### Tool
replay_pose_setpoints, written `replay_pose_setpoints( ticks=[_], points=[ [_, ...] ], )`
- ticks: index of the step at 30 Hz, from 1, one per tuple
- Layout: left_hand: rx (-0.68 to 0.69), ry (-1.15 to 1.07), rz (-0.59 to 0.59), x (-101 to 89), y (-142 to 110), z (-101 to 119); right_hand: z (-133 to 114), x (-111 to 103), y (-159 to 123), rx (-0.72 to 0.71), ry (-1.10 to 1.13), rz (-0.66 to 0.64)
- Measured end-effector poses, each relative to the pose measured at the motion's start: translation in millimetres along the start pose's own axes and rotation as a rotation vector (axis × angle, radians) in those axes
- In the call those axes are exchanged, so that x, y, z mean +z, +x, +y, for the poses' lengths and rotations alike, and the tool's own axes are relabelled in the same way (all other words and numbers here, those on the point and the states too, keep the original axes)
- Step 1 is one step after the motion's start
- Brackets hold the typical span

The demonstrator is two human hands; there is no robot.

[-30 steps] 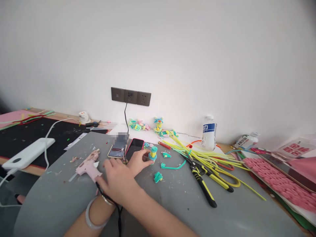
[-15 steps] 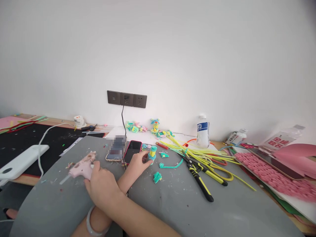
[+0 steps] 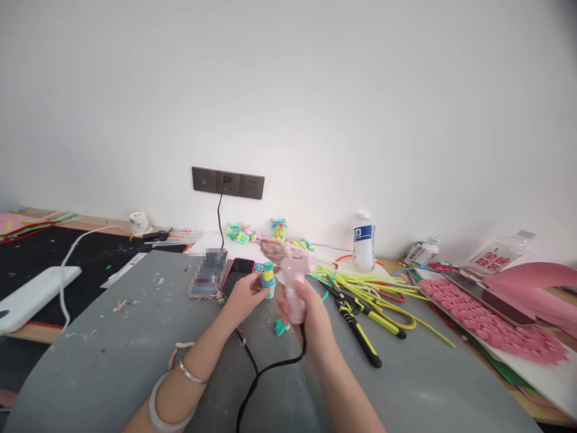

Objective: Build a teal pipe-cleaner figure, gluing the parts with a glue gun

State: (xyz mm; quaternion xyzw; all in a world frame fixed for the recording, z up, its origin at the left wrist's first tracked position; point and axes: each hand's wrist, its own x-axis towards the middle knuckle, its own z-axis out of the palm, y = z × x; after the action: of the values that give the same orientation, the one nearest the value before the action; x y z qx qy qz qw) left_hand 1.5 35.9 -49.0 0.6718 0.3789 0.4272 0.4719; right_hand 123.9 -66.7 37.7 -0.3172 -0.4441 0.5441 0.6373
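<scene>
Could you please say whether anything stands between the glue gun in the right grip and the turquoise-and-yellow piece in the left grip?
Nothing visible does: the glue gun in the right grip appears just right of the turquoise-and-yellow piece in the left grip; exact depth is unclear.

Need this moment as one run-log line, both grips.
left grip: holds teal-and-yellow piece | right grip: holds pink glue gun | black cord: trails from gun handle | pliers: on grey table, untouched

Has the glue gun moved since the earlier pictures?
Yes: the glue gun went rightward, from left of the wall sockets to right of them, in the right hand.
</scene>
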Motion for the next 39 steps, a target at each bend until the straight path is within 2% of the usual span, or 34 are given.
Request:
replay_pose_setpoints(
  ticks=[2,5,11,17,23,34,39],
  points=[
    [-0.027,-0.021,-0.047,-2.4,0.1,3.5,-9.3,-20.9,-10.1,0.001,-0.011,0.098],
    [-0.048,-0.043,-0.062,-5.8,-1.6,11.4,-10.5,-39.8,-23.4,0.023,0.0,0.211],
    [-0.038,-0.033,-0.073,-6.9,-4.3,23.1,8.6,-54.4,-30.0,0.09,0.067,0.249],
    [0.013,0.081,0.018,-6.3,-3.9,20.5,8.5,-55.9,-24.2,0.085,-0.006,0.23],
    [0.068,0.18,0.105,-8.2,-4.8,20.7,2.9,-50.4,-28.6,0.138,-0.072,0.18],
    [0.097,0.236,0.144,-7.3,-3.8,19.3,4.4,-48.4,-32.8,0.166,-0.123,0.108],
    [0.094,0.237,0.144,-7.2,-5.1,20.9,4.9,-47.8,-32.6,0.172,-0.139,0.113]
  ],
)
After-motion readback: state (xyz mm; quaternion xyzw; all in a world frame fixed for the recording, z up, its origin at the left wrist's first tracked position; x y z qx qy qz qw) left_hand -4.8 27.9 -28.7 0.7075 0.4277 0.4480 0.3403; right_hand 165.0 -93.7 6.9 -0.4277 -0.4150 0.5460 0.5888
